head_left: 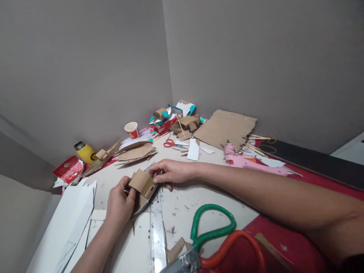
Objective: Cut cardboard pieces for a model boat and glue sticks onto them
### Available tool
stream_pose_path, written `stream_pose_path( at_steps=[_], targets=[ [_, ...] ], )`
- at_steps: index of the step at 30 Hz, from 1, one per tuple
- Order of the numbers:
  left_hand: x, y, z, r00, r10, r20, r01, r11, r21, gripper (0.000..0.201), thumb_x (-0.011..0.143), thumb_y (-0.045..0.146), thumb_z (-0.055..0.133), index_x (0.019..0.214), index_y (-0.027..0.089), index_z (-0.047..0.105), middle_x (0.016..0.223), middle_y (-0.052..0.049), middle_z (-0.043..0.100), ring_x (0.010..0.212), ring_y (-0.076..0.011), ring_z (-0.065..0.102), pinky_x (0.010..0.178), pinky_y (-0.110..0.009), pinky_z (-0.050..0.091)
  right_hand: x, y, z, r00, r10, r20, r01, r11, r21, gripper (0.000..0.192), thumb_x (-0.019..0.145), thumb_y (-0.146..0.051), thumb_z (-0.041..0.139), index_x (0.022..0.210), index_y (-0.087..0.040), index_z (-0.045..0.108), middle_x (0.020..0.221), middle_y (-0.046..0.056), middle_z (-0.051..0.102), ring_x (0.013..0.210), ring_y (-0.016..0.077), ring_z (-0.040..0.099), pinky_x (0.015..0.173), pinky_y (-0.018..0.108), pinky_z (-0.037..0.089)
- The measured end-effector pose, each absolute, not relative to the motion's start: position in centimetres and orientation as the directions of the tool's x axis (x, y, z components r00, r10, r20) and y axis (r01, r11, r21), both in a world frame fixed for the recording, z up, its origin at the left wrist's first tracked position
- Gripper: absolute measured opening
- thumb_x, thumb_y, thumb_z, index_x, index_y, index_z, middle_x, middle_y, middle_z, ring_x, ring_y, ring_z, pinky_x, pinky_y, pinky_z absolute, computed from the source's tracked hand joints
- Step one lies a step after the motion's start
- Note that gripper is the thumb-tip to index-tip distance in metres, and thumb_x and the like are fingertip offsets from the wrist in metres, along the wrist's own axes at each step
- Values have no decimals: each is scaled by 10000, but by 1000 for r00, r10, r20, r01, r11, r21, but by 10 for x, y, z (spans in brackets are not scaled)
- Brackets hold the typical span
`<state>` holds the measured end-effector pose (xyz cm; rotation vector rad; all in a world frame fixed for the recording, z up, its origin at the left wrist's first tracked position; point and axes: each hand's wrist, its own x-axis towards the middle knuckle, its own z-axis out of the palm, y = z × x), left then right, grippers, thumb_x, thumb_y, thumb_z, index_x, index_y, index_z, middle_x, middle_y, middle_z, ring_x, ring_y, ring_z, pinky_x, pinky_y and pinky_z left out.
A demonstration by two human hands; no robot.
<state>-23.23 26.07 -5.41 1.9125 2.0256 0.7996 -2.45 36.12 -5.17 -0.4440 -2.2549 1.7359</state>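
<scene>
While both hands grip it, the folded cardboard piece (142,183) sits between them: left hand (121,203) pinching its near lower edge, right hand (167,172) its far side. Beneath: clear ruler (157,235). Nearer the camera: large scissors (216,242).

Head camera looks forward and down, close over the cluttered table (182,204)
</scene>
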Motion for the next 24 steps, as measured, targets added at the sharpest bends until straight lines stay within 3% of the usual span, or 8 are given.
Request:
stream_pose_path(
  at_steps=[4,12,20,24],
  targets=[
    [-233,260,-55,-103,976,192,832,-21,554,30,794,209,473,778,220,496,597,63,521,495,-122,502,505,-222,358,-24,360,-50,-911,410,37,77,257,-963,33,858,-158,508,890,-152,515,729,-46,514,429,35,501,415,164,425],
    [-234,261,-56,-102,974,201,830,-28,557,38,786,206,471,776,218,506,604,57,533,533,-134,506,531,-227,371,-26,362,-50,-887,457,65,98,325,-941,50,823,-118,528,815,-125,577,608,-54,490,444,46,468,442,163,401],
    [-232,262,-55,-108,970,216,835,-29,549,40,774,202,470,743,219,489,579,61,500,518,-126,467,512,-218,353,-28,360,-51,-861,506,46,90,240,-967,172,819,-129,545,989,-126,574,762,-23,535,479,40,488,452,170,452],
    [-234,262,-57,-109,970,218,828,-33,560,33,778,221,484,745,221,480,563,70,466,489,-118,442,489,-216,338,-27,357,-48,-867,496,42,78,218,-973,126,811,-94,523,925,-126,567,699,-38,532,454,41,502,444,161,432]
  ],
)
